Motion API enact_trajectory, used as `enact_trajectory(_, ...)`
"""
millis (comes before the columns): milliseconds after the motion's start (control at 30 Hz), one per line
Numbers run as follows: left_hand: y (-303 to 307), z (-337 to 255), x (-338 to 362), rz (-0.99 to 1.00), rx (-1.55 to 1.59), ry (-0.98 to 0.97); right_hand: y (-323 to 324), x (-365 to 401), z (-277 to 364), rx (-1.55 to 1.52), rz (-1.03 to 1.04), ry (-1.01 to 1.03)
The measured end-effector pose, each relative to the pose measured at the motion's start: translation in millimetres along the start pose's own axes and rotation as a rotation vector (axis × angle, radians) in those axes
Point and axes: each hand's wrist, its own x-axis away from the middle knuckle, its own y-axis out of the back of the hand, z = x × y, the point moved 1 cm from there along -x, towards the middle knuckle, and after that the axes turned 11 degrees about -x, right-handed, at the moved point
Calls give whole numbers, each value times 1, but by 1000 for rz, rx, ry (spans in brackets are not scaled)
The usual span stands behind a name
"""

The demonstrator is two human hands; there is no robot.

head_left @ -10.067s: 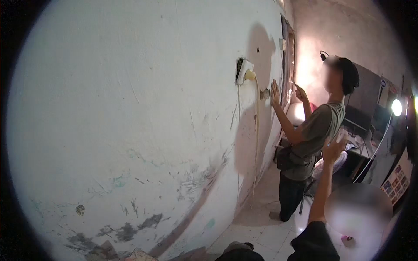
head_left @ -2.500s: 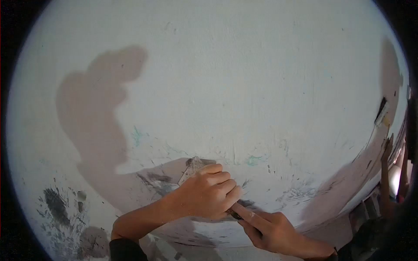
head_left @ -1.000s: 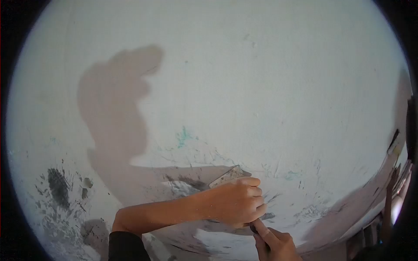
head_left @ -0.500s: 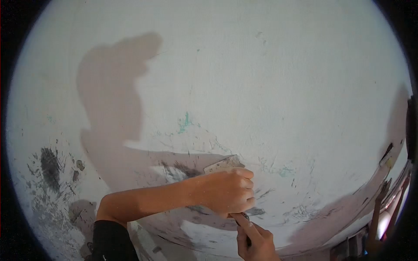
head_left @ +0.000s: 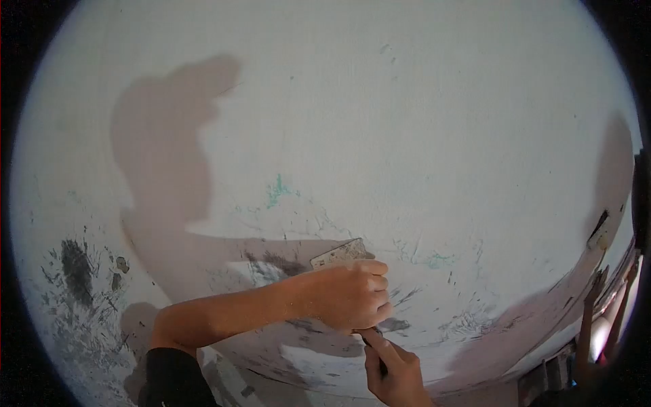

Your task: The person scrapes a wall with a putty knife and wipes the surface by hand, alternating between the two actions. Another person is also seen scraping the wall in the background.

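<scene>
A scraper with a broad, stained blade (head_left: 342,252) lies against the white wall (head_left: 407,156), just above my left fist. My left hand (head_left: 356,295) is closed around its handle, with the forearm reaching across from the lower left. Below that fist, a short dark piece of handle shows, and my right hand (head_left: 397,376) grips it with the index finger stretched along it. Most of the handle is hidden by my fingers. Dark smudges and rough, chipped patches surround the blade.
Green paint traces (head_left: 278,191) and a dark, scuffed patch (head_left: 76,271) mark the wall. A head-and-arm shadow (head_left: 163,149) falls on it. At the far right, another person's arms (head_left: 588,325) reach toward the wall, near another scraper (head_left: 599,230).
The view has shifted slightly, so most wall marks sit farther left. Both hands keep their grip, and the scraper has moved only slightly against the wall.
</scene>
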Motion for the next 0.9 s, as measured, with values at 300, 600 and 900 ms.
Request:
enact_trajectory(300,22,-60,21,57,166,250,32,92,-29,-212,150,-193)
enact_trajectory(600,-50,-52,60,-464,436,587,54,175,-47,-193,-259,-522)
enact_trajectory(900,2,9,97,-928,-352,1094,80,176,-58,-90,-310,-380)
